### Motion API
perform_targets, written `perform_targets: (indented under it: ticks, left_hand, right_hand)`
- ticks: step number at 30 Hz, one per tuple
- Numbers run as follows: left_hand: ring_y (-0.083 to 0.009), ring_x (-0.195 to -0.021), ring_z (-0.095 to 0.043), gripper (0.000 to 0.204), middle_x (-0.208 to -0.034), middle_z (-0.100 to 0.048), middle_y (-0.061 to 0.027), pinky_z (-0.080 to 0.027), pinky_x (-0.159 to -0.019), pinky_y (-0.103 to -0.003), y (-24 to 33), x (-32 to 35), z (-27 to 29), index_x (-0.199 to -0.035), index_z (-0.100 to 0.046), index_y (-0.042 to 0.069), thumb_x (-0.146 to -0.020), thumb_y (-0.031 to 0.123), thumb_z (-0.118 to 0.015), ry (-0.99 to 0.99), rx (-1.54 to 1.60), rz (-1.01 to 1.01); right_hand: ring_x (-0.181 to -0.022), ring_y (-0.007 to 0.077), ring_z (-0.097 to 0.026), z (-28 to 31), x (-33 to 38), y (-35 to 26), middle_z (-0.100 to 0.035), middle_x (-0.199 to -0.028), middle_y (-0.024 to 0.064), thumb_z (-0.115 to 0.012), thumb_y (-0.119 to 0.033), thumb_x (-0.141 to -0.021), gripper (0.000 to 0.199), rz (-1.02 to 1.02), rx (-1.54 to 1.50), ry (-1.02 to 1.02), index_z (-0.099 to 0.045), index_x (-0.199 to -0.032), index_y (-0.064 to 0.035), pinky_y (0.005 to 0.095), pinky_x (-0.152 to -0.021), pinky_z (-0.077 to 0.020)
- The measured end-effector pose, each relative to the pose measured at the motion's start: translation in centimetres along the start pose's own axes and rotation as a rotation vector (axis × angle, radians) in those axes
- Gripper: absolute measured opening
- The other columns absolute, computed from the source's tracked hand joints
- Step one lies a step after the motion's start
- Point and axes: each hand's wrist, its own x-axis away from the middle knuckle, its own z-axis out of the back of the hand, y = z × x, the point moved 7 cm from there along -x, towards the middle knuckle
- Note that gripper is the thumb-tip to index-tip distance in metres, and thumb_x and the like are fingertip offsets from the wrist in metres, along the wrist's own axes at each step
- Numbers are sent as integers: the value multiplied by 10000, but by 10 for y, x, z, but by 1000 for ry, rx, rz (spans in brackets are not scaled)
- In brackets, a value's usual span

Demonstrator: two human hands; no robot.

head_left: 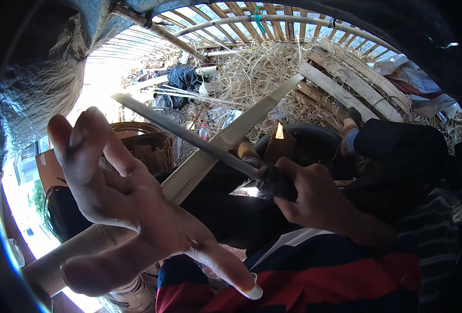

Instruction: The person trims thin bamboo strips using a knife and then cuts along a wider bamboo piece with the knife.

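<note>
Large and close in the lower left, my left hand (147,214) has its fingers spread apart and holds nothing. My right hand (314,195) is closed round the dark handle of a long knife (189,136). The blade points up and to the left, its tip above the fingers of my left hand. Behind the blade, a pale split bamboo strip (241,125) crosses it at an angle. The strip's near end disappears behind my left hand, so I cannot tell whether they touch. A thick bamboo pole (79,253) passes behind the same hand.
My feet flank a black round rim (319,138), perhaps a tyre. Beyond lie bamboo shavings (257,65), split bamboo lengths (340,91), a dark tangled bundle (184,78) and a small bottle (204,131). A slatted bamboo fence (272,26) spans the back. Silvery sheeting (38,99) hangs at left.
</note>
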Motion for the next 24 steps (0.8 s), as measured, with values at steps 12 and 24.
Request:
perform_targets:
  ticks: [12, 24]
  left_hand:
    - [-540, -1328, -100, 1336, -1406, -68, -373, -186, -1035, -678, 1, 3, 4, -1413, 239, 206, -530, 898, -487, -107, 16, 6]
    - [-516, -1330, -129, 1294, -1424, -66, -353, -180, -1033, -692, 4, 1, -3, -1443, 161, 201, -540, 884, -465, 243, 126, 94]
  right_hand:
    - [-595, 351, -627, -2, -1, 43, -595, -614, 137, -669, -110, -713, 311, -70, 69, 188, -513, -978, -65, 451, -557, -510]
    - [-649, 348, -635, -15, -18, 56, -604, -653, 141, -643, -79, -715, 214, 19, -142, 153, -578, -919, -60, 385, -562, -485]
